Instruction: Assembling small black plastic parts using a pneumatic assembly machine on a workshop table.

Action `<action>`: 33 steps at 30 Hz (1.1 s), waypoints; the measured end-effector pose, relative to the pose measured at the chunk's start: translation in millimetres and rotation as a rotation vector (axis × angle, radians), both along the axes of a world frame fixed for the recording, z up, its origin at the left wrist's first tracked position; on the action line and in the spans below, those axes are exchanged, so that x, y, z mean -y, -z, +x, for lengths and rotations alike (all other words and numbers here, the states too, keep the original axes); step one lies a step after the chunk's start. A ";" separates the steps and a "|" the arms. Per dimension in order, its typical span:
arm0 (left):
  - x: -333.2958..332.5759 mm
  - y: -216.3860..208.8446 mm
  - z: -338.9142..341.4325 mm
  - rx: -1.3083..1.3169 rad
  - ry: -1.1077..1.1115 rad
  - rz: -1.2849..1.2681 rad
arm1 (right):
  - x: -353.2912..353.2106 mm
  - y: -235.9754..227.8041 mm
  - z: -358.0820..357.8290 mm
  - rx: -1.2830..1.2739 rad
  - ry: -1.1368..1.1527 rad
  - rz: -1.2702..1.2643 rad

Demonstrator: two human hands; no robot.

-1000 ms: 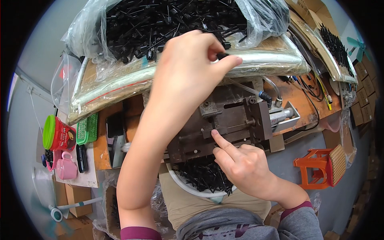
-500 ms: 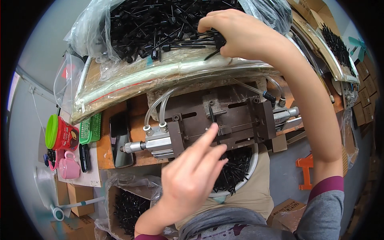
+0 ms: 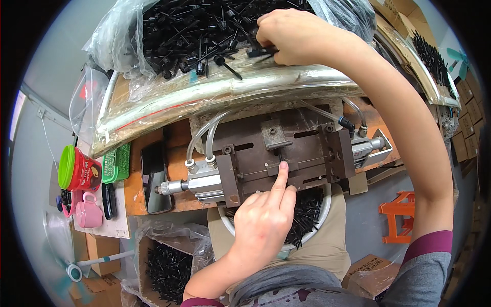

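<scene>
My left hand (image 3: 263, 217) reaches over the front of a dark metal fixture (image 3: 250, 128), index finger stretched out and the others curled. That fingertip rests at the middle block, on or beside a thin black part (image 3: 277, 152) below a small bolted bracket (image 3: 276, 134). Beyond the fixture, my right hand (image 3: 294, 38) is at the near edge of a heap of black plastic stemmed parts (image 3: 199, 30). Its fingers are bent around a black stemmed part (image 3: 260, 52), which sticks out to the left and is partly hidden and blurred.
Air cylinders (image 3: 204, 181) with clear hoses flank the fixture. On the left are a phone (image 3: 155, 176), a green basket (image 3: 116, 163), a red tub (image 3: 84, 171) and a pink cup (image 3: 89, 211). A white tub (image 3: 323, 215) of black parts sits at my lap; an orange stool (image 3: 396, 220) stands right.
My left index finger has moved slightly right and down, and the black part under the bracket now shows less. My right hand has shifted a little left, its fingers more closed.
</scene>
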State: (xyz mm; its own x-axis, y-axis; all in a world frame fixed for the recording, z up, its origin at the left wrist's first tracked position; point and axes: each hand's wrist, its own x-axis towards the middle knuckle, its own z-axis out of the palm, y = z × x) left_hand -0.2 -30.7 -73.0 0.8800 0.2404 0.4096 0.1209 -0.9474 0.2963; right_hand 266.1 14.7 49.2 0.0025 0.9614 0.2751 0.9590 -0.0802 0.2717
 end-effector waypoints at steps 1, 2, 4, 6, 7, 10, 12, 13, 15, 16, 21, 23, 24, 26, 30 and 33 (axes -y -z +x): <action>-1.1 -0.1 -0.1 -0.005 0.000 -0.012 | 0.9 3.5 10.2 0.007 -0.106 0.082; -1.4 -0.9 0.1 -0.005 0.004 -0.024 | 4.5 -1.9 16.4 -0.113 -0.121 0.105; -1.5 -0.9 0.4 -0.011 0.009 -0.027 | 16.4 -13.8 23.3 -0.307 0.054 0.181; -3.6 0.3 -2.4 -0.030 -0.007 -0.008 | 31.3 -23.4 2.3 -0.929 0.199 0.246; -3.4 -0.2 -2.7 -0.025 -0.001 -0.003 | 36.9 -21.0 7.2 -1.056 0.225 0.295; -2.7 -0.6 -0.5 0.004 0.031 0.002 | 58.4 -3.6 33.0 -1.237 0.156 0.456; -3.2 0.5 -0.7 0.029 0.041 0.004 | 66.8 6.3 44.2 -1.341 0.074 0.515; -3.9 -1.1 -2.0 0.032 0.049 -0.026 | 67.8 7.2 39.7 -1.419 0.045 0.519; -4.9 -8.0 -5.4 0.041 0.071 -0.087 | 73.5 8.8 25.8 -1.598 0.022 0.599; -5.6 -10.7 -7.7 0.073 0.097 -0.233 | 79.0 9.5 19.1 -1.652 0.002 0.560; -15.4 -36.7 -14.5 0.372 -0.029 -0.616 | 103.7 23.3 -52.0 -1.935 -0.030 0.384; -16.9 -33.7 -12.1 0.554 -0.123 -0.506 | 115.1 37.9 -77.4 -2.018 0.012 0.297; -18.3 -35.3 -13.3 0.535 -0.101 -0.346 | 120.3 43.5 -87.3 -2.053 0.017 0.241; -22.1 -38.7 -12.9 0.494 -0.041 -0.036 | 130.2 57.4 -100.3 -2.188 0.003 0.166; -23.4 -36.3 -12.4 0.403 0.101 -0.089 | 140.6 75.2 -114.9 -2.332 0.063 0.167; -19.1 -31.9 -16.6 0.438 0.129 -0.200 | 148.5 80.8 -119.1 -2.397 0.084 0.200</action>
